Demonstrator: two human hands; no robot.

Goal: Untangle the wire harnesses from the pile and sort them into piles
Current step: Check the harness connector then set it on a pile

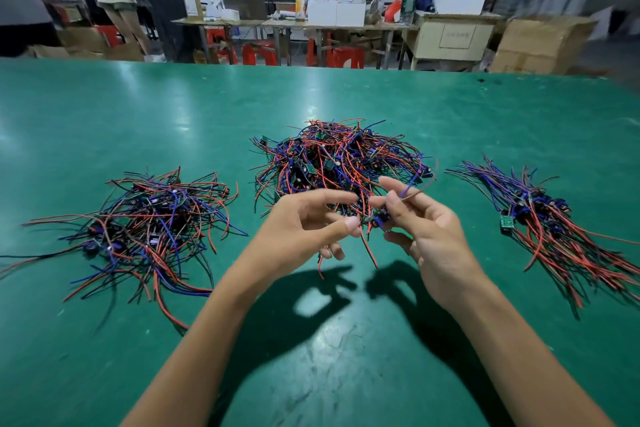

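So there's a big green counter (104,114), smooth mat-like surface with some glare and scuffs, and three heaps of wire harnesses on it. The middle pile (337,163) is the messy one, a rounded mound of thin red, blue and black leads all knotted together with small green circuit boards poking out. The left pile (149,218) is flatter and looser, with wires trailing out toward the near edge. The right pile (540,215) is the tidy one, harnesses lying roughly parallel in a fan, with little dark modules bunched at the middle and one green board sticking out on its left side.

Both hands are up just in front of the middle pile, so they block its near edge. The right hand (426,229) has its grip closed on one harness (379,218), pinching the small dark module between thumb and fingers, with a blue and a brownish lead arcing up to the right and red leads dangling down toward the counter. The left hand (304,229) is right beside it, fingers loosely curved and spread; I can't tell whether it's touching any wire. Both throw dark shadows on the mat.

Far behind the counter there are wooden tables, red plastic stools (263,52), cardboard boxes (540,42) and several people, all pretty blurry
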